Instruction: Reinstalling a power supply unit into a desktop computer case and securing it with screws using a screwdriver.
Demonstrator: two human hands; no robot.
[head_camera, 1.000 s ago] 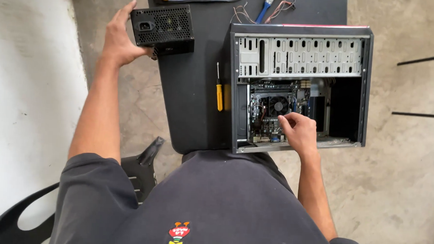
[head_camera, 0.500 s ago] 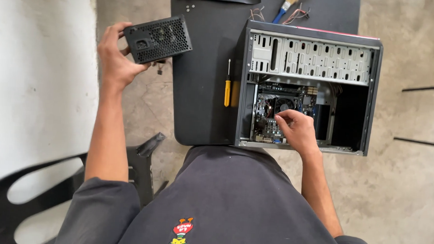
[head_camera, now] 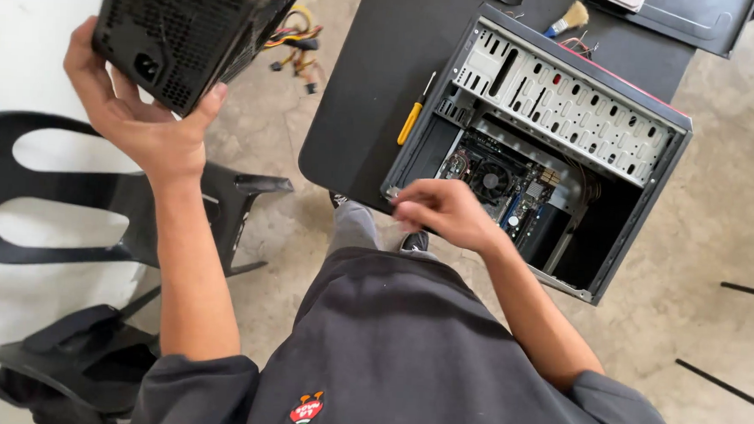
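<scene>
My left hand (head_camera: 148,121) grips a black power supply unit (head_camera: 186,26) from below, raised off the table at the upper left, its coloured cables (head_camera: 295,47) trailing behind. My right hand (head_camera: 445,211) hovers at the near edge of the open computer case (head_camera: 650,177), fingers loosely curled with nothing visibly in them. The case lies on its side on a black table (head_camera: 374,93), with the motherboard and its round fan (head_camera: 493,179) exposed just beyond my right hand. A yellow-handled screwdriver (head_camera: 413,116) lies on the table beside the case.
A black plastic chair (head_camera: 98,200) stands at the left below the lifted unit. A small brush (head_camera: 568,18) and a black side panel (head_camera: 682,18) lie at the table's far end. Concrete floor surrounds the table.
My left hand lifted the power supply off the table and brought it up and closer. My right hand drew back from the motherboard to the case's near edge.
</scene>
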